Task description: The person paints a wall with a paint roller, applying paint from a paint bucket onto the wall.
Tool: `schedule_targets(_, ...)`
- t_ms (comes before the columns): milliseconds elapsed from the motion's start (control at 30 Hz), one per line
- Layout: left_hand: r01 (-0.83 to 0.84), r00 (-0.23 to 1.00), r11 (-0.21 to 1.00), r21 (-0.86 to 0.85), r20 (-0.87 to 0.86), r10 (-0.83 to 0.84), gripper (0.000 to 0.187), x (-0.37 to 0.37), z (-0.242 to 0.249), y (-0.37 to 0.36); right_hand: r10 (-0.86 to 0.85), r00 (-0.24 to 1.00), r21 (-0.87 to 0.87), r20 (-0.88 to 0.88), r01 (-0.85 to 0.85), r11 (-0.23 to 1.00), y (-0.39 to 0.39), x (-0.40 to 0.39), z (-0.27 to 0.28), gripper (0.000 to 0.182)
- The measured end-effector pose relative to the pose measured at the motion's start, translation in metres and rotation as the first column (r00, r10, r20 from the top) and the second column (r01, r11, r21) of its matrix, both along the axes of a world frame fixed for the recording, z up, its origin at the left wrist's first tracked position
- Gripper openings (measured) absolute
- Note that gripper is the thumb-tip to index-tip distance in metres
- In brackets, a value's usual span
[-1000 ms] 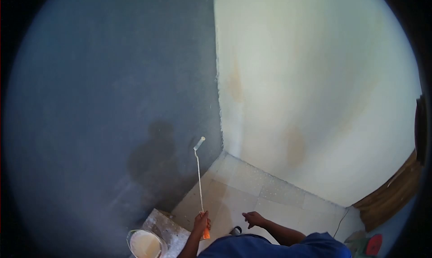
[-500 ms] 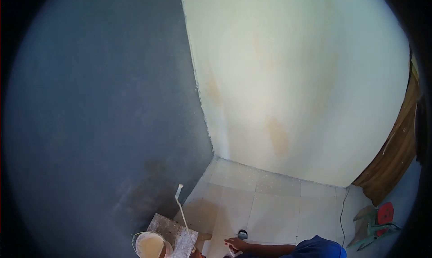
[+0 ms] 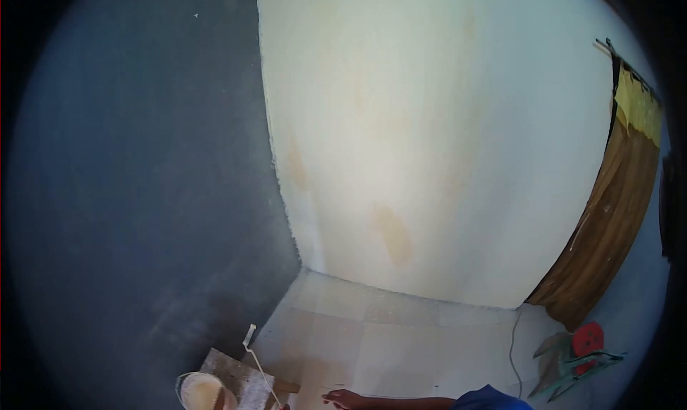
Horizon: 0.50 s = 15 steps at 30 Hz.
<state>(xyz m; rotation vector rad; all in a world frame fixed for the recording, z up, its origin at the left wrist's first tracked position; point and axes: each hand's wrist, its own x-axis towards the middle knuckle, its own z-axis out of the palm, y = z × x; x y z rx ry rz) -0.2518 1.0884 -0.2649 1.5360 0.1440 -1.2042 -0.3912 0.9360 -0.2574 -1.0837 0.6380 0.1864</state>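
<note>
At the bottom edge, a sliver of my left hand (image 3: 284, 407) shows, closed around the lower end of a thin-handled paint roller (image 3: 260, 368). The roller's small pale head (image 3: 249, 334) points up, in front of the dark wall. To the right, my right hand (image 3: 343, 398) reaches in from a blue sleeve (image 3: 490, 398), its fingers apart and pointing left; nothing shows in them. Left of the roller, a bucket (image 3: 227, 399) with cream-coloured paint stands by a paint-spattered wooden stool (image 3: 247, 381), partly cut off by the frame.
A dark grey wall (image 3: 143, 195) meets a cream wall (image 3: 401, 138) with tan patches. Pale tiles (image 3: 401, 345) cover the floor. On the right hang a brown curtain (image 3: 608, 217) and a cable (image 3: 512, 353); below lies a green-and-red chair-like object (image 3: 588, 340).
The view has turned right and up, so the walls, bucket and roller sit further left and lower. More of the curtain shows. The left hand still holds the roller.
</note>
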Motion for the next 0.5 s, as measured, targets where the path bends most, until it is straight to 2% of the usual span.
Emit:
schedule_targets(33,0.004,1.000,0.999,-0.050,-0.013,-0.004,0.038,-0.005,0.004,-0.003,-0.004,1.000,-0.005,-0.012,0.004,1.000,0.003,-0.011,0.031,0.043)
schedule_targets(67,0.006,1.000,0.995,-0.097,-0.024,-0.009,0.034,-0.008,0.006,-0.002,0.003,0.997,-0.086,0.074,0.004,0.996,0.007,-0.022,0.060,0.042)
schedule_targets(100,0.009,0.999,0.990,-0.143,-0.033,-0.014,0.031,-0.007,0.006,0.001,0.016,0.987,-0.166,0.160,0.011,0.986,0.010,-0.029,0.073,0.053)
schedule_targets(133,0.068,0.941,0.797,-0.601,-0.226,-0.251,0.038,0.022,-0.098,0.006,-0.019,0.981,-0.097,0.192,0.038,0.995,0.013,-0.035,0.073,0.045)
schedule_targets(167,0.072,0.938,0.795,-0.603,-0.230,-0.259,0.038,0.003,-0.079,-0.002,-0.026,0.982,-0.099,0.187,0.046,0.994,0.018,-0.040,0.073,0.045)
schedule_targets(200,0.074,0.953,0.926,-0.371,-0.246,-0.175,0.041,-0.024,-0.038,-0.019,-0.108,0.974,-0.099,0.198,0.129,0.987,0.024,-0.047,0.072,0.044)
schedule_targets(233,0.068,0.966,0.991,-0.116,-0.239,-0.095,0.044,-0.045,-0.009,-0.032,-0.190,0.960,-0.100,0.208,0.214,0.972,0.027,-0.056,0.071,0.044)
schedule_targets(267,0.134,0.972,0.960,-0.247,-0.154,-0.176,0.053,-0.043,-0.078,-0.037,-0.098,0.979,-0.175,0.176,0.129,0.976,0.022,-0.065,0.063,0.040)
schedule_targets(300,0.149,0.968,0.955,-0.256,-0.158,-0.193,0.053,-0.057,-0.061,-0.040,-0.113,0.979,-0.184,0.171,0.144,0.972,0.024,-0.073,0.063,0.040)
schedule_targets(333,0.212,0.941,0.953,-0.215,-0.219,-0.259,0.057,-0.073,-0.013,-0.038,-0.166,0.965,-0.141,0.202,0.196,0.970,0.027,-0.077,0.064,0.038)
schedule_targets(367,0.277,0.907,0.945,-0.176,-0.278,-0.317,0.061,-0.083,0.013,-0.039,-0.217,0.948,-0.095,0.234,0.245,0.965,0.028,-0.081,0.064,0.036)
schedule_targets(400,0.232,0.864,0.935,-0.269,-0.384,-0.325,0.063,-0.083,-0.022,-0.038,-0.185,0.954,-0.106,0.237,0.215,0.971,0.028,-0.087,0.058,0.038)
schedule_targets(433,0.244,0.862,0.931,-0.271,-0.379,-0.337,0.063,-0.089,-0.011,-0.036,-0.196,0.950,-0.108,0.241,0.227,0.968,0.028,-0.092,0.065,0.038)
schedule_targets(500,0.286,0.863,0.872,-0.397,-0.289,-0.414,0.059,-0.099,0.013,-0.023,-0.141,0.966,-0.076,0.216,0.161,0.984,0.032,-0.100,0.077,0.042)
